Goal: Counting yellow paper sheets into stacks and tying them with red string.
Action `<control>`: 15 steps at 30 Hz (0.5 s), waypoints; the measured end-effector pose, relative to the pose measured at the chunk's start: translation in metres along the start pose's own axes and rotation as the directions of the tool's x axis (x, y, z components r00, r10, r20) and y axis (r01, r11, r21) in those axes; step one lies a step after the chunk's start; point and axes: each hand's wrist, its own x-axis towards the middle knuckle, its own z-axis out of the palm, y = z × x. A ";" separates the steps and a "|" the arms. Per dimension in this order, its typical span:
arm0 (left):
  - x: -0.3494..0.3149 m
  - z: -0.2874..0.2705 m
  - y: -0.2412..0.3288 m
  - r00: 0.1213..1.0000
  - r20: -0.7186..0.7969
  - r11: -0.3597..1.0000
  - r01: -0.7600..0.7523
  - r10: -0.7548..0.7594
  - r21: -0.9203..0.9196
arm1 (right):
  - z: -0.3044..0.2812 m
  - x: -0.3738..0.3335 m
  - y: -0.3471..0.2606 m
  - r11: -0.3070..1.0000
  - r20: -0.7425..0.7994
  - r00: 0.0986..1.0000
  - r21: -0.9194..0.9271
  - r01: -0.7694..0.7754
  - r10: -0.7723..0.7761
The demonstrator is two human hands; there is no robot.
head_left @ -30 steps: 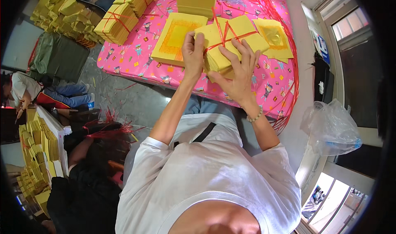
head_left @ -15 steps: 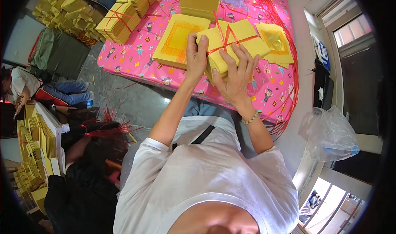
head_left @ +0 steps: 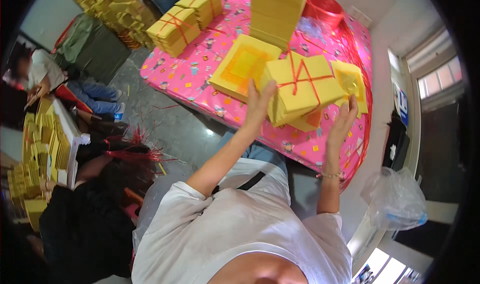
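Note:
A thick bundle of yellow paper [head_left: 317,67], tied crosswise with red plastic string, lies in front of me at the bed-like table's near side. My left hand [head_left: 259,103] rests against the bundle's left side with its fingers stretched. On the other side, my right hand [head_left: 342,126] is raised with fingers extended, next to the bundle's right end and seemingly apart from it. Left of the bundle lies a stack of yellow sheets [head_left: 245,64] with an orange printed border. To the right, loose yellow sheets with a gold patch [head_left: 352,81] partly show.
A pink patterned cover [head_left: 200,86] spreads over the work surface. Tied yellow bundles [head_left: 175,31] stand at the far left, and an upright yellow block [head_left: 277,11] at the back. Red string [head_left: 369,84] hangs along the right edge. Another person [head_left: 47,69] sits at the left.
Both hands have come off the bundle's top and moved to its sides, the right one swinging out rightward. My view has shifted, so the scene sits lower and further right.

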 end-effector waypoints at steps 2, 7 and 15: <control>0.001 -0.005 -0.014 0.997 0.017 0.994 0.073 -0.074 0.080 | -0.004 0.012 0.009 0.920 0.232 0.923 0.176 -0.351 0.308; -0.003 -0.002 0.005 0.969 0.219 0.990 0.090 -0.112 0.111 | 0.007 0.005 0.020 0.835 0.424 0.839 0.274 -0.478 0.342; -0.003 -0.024 0.023 0.964 0.258 0.946 0.141 -0.064 -0.291 | 0.039 0.010 -0.048 0.898 0.382 0.918 0.361 -0.252 0.105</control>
